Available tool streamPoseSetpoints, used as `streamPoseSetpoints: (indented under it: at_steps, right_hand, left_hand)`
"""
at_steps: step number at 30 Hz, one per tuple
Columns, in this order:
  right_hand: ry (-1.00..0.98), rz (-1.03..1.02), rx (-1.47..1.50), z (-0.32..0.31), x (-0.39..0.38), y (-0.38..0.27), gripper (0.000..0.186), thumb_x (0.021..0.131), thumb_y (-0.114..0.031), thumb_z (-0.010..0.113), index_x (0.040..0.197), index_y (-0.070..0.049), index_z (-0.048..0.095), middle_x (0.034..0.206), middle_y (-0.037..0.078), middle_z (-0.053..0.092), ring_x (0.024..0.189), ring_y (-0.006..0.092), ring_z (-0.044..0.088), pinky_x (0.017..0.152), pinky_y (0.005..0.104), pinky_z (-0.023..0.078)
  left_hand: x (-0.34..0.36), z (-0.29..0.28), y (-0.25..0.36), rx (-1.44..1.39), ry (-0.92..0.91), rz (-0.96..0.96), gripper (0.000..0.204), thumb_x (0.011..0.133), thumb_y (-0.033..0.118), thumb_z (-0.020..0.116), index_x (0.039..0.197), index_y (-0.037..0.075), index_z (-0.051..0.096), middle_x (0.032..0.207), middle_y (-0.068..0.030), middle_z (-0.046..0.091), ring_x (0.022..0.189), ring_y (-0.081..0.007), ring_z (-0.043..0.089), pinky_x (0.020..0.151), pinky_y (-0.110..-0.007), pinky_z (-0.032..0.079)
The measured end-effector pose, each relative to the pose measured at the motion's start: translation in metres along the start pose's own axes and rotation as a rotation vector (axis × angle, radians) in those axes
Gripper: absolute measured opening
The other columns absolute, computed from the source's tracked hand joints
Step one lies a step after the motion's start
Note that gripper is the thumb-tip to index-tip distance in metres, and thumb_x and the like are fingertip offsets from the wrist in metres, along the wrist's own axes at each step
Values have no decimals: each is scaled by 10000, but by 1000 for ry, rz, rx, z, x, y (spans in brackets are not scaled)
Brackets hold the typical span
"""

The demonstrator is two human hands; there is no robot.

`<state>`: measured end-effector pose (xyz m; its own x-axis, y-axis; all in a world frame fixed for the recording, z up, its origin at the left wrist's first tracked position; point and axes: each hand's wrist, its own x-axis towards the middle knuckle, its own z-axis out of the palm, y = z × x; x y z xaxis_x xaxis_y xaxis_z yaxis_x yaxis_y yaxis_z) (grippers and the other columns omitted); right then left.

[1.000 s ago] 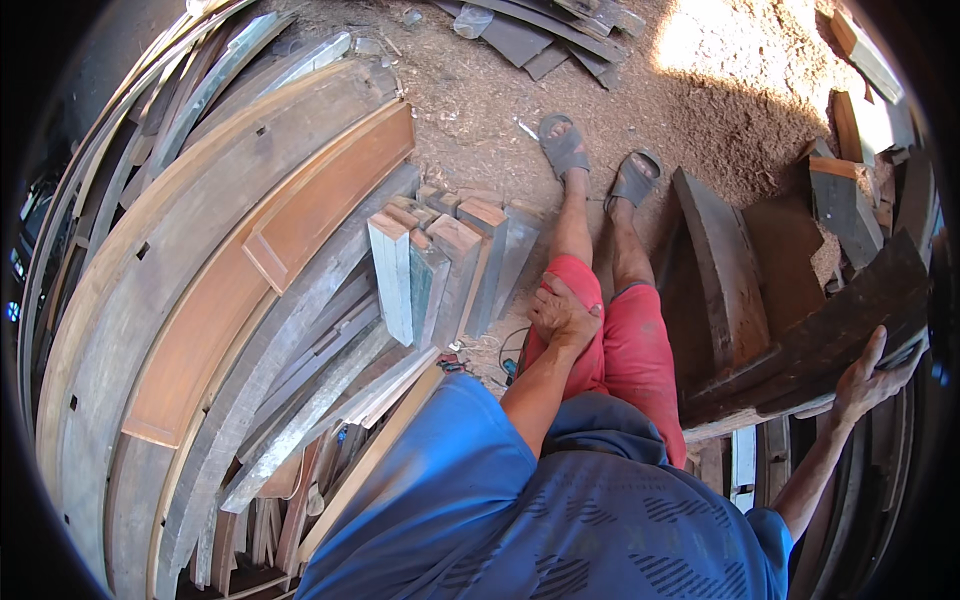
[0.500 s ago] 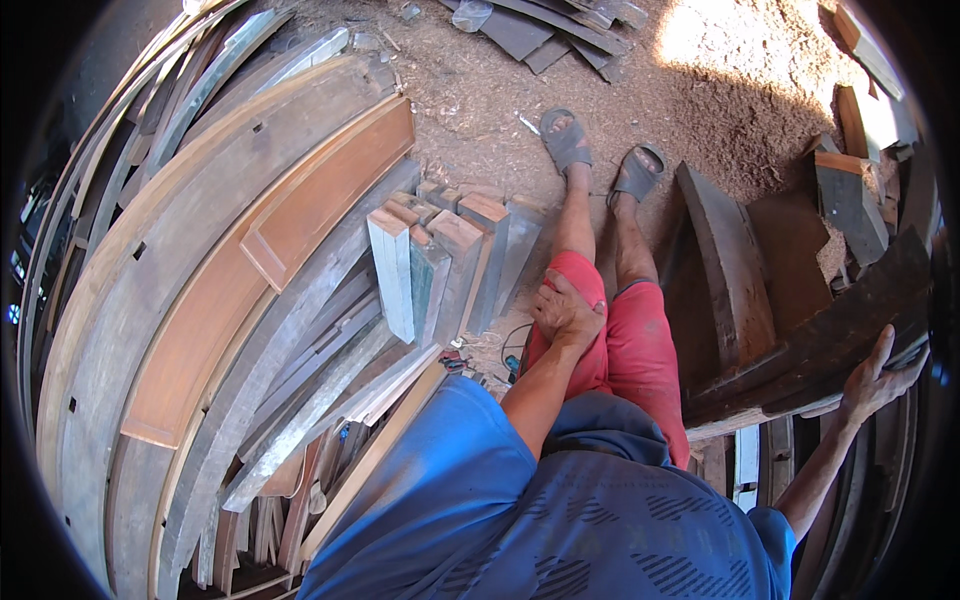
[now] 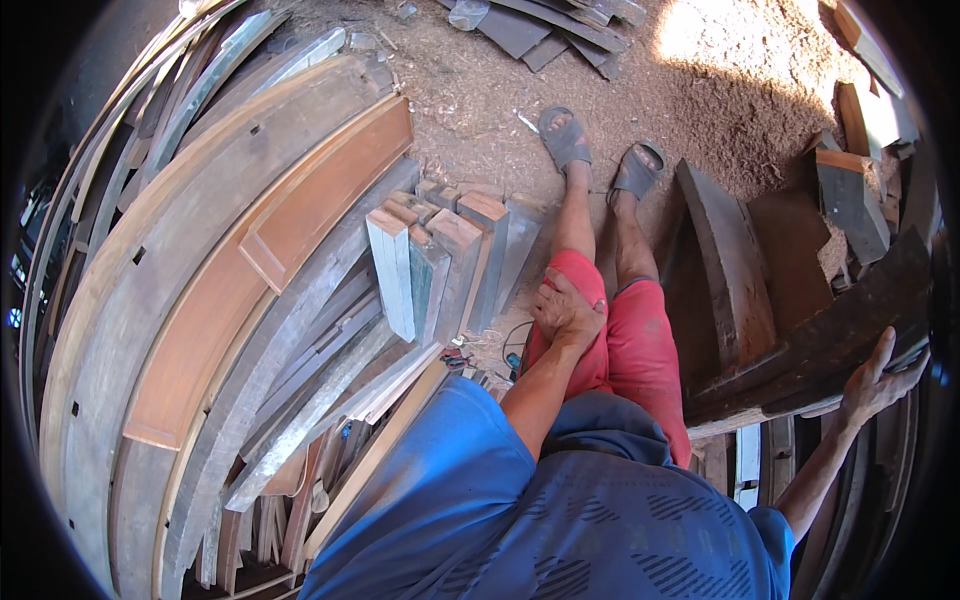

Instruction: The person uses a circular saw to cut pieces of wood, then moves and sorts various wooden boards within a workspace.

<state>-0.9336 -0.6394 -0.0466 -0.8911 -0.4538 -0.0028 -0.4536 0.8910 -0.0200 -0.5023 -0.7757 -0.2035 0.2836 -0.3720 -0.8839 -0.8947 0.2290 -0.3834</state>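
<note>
My left hand (image 3: pixel 566 314) rests on my left knee in red shorts (image 3: pixel 576 270), its fingers curled over the cloth. At the lower right, my right hand (image 3: pixel 880 380) grips the edge of a dark, thick wooden plank (image 3: pixel 810 340), thumb pointing up and fingers partly hidden. Beyond that plank, another dark board (image 3: pixel 720 260) lies beside my right leg. A bundle of short, pale and greyish timber blocks (image 3: pixel 450 250) stands just left of my legs.
Long boards (image 3: pixel 170 280), one an orange panelled piece (image 3: pixel 325 190), are stacked at left. Dark flat scraps (image 3: pixel 540 30) lie beyond my sandalled feet (image 3: pixel 565 140) on a sawdust-covered floor (image 3: pixel 720 120). Offcuts (image 3: pixel 850 200) stand at upper right. A cable and small tools (image 3: pixel 510 362) lie low beside my left leg.
My feet appear very slightly higher in the view than a second ago. Both hands keep their places on the knee and the plank.
</note>
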Motion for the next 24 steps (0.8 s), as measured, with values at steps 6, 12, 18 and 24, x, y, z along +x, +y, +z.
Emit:
streamPoseSetpoints:
  at_steps: [6,12,18,24]
  right_hand:
    - [15,-17,2,2,-2,2,812,959,-497,709,1536,-13,404,1419,238,518,1279,350,565,1035,481,478]
    - [29,-1,3,2,-4,0,820,953,-509,711,1529,-5,418,1425,251,517,1300,375,542,1051,493,455]
    - [43,-33,1,1,-1,0,847,929,-544,721,1504,15,451,1424,271,509,1286,406,538,1058,504,439]
    - [30,-38,-4,2,-3,7,864,928,-550,719,1506,30,441,1438,274,491,1301,407,523,1076,502,423]
  left_hand:
    - [-1,-1,3,6,6,-9,1196,724,568,831,1551,-11,189,1371,-261,495,1299,-382,486,1074,-514,391]
    - [-2,-2,2,10,16,4,1192,729,574,821,1554,-16,195,1360,-260,509,1288,-381,491,1069,-515,394]
    - [-2,-6,3,30,5,0,1185,735,582,814,1552,-22,203,1350,-256,524,1279,-382,497,1069,-510,392]
    - [0,2,2,24,42,11,1183,734,592,813,1545,-16,203,1348,-259,527,1280,-383,498,1067,-517,390]
